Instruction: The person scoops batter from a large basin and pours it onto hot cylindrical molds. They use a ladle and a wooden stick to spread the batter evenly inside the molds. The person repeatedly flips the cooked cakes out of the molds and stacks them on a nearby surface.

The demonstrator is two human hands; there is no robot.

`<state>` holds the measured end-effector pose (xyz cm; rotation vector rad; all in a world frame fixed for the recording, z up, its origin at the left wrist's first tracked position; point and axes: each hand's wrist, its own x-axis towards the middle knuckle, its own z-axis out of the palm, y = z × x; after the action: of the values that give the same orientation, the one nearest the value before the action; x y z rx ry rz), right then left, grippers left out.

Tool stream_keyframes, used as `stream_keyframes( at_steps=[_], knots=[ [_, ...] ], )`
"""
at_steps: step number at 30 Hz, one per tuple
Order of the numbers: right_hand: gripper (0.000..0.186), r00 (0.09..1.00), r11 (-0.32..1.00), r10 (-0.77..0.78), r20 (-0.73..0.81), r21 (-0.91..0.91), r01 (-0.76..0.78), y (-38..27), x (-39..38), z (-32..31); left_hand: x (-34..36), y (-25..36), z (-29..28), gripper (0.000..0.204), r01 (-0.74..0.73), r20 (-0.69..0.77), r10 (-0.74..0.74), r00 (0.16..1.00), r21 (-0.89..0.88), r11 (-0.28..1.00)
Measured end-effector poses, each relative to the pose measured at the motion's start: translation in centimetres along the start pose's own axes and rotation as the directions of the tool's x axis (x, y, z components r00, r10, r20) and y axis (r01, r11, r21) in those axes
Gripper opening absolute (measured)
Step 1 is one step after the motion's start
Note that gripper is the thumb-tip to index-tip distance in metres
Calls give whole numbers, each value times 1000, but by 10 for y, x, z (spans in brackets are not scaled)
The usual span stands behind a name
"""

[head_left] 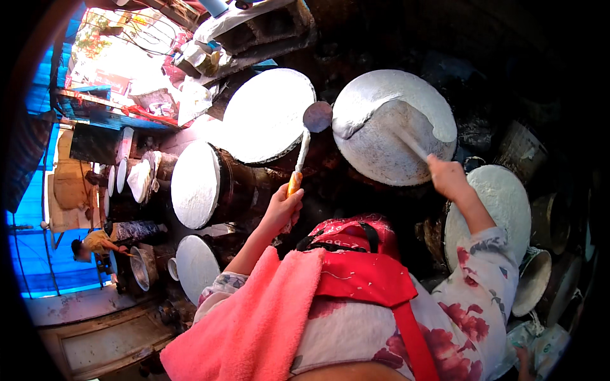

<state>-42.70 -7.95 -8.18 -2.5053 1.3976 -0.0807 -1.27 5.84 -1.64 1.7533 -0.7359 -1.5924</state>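
My left hand (281, 209), fingers closed, grips the orange handle (294, 183) of a long tool with a round, dark, flat-looking head (318, 117). That head hangs between two round griddles. My right hand (450, 178) is wrapped round a pale stick (410, 143), smeared by motion, over the right-hand griddle (381, 162). A white, paste-like layer (384, 86) covers this griddle's far and right side; its near part shows bare grey. The griddle to the left (270, 114) is white all over. Whether the stick touches the surface, I cannot tell.
More white-topped round drums stand at the left (196, 184), lower left (197, 270) and right (492, 209). A metal pot (532, 282) lies near my right elbow. Far left, a person in yellow (95, 247) is by a large pot (143, 268). A pink towel (248, 311) hangs over me.
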Motion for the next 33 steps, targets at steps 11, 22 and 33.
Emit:
stream_keyframes(
  at_steps=[11,22,33],
  knots=[
    [18,998,984,20,66,176,-31,-59,-48,5,-26,1,12,44,-47,33,41,999,218,975],
    [22,936,872,340,-88,402,-279,-154,-105,43,-27,-22,-39,52,-435,287,407,867,834,338],
    [30,770,131,638,17,983,-130,-307,-13,127,-9,-38,-100,48,-793,166,848,504,479,377]
  ],
)
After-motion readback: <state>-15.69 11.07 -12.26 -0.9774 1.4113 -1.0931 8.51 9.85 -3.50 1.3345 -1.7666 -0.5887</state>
